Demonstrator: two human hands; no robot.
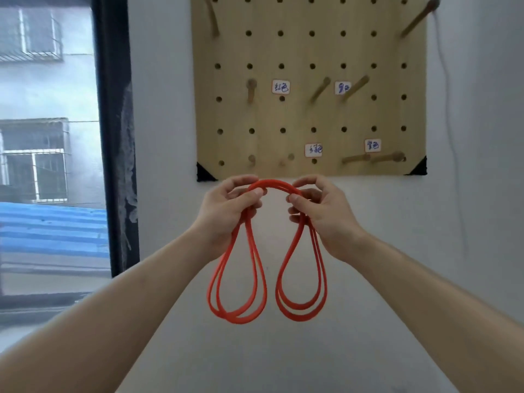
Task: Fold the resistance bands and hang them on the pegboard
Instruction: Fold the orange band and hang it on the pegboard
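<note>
An orange-red resistance band [273,185] is doubled over and held up in front of the white wall. My left hand [226,211] pinches it on the left and my right hand [323,214] pinches it on the right, with a short arch of band between them. Below each hand a double loop hangs down to about forearm level. The wooden pegboard [309,52] is on the wall just above my hands, with several wooden pegs [251,86] and small handwritten labels [280,87]. No band hangs on it.
A dark window frame [116,137] runs down the left, with buildings and a blue roof outside. A thin white cord [448,109] hangs down the wall to the right of the pegboard. Black corner brackets [205,173] hold the board's lower corners.
</note>
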